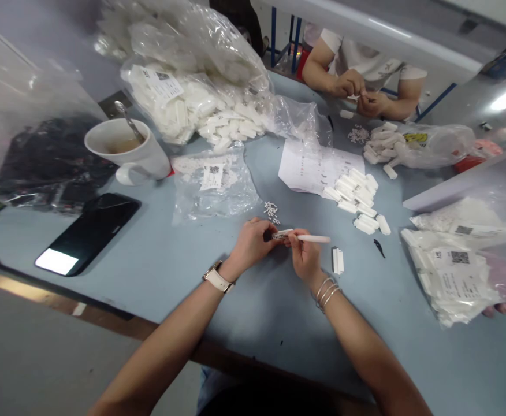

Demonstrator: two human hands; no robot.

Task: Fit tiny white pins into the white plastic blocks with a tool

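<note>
Inward of the near edge of the surface (259, 306), left hand (253, 241) pinched a small white piece (283, 232); right hand (305, 257) pinched a white pen-like tool (316, 238). Phone (92, 231) lay beside that edge, leftward.

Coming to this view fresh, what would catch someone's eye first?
Probably the big clear bag of white parts, bulging at the table's far left, with the white mug and its spoon just in front. Next, the two hands at the centre: the right holds a white pen-like stick against a small white piece at the left hand's fingertips. The dark phone lies near the left edge.
</note>
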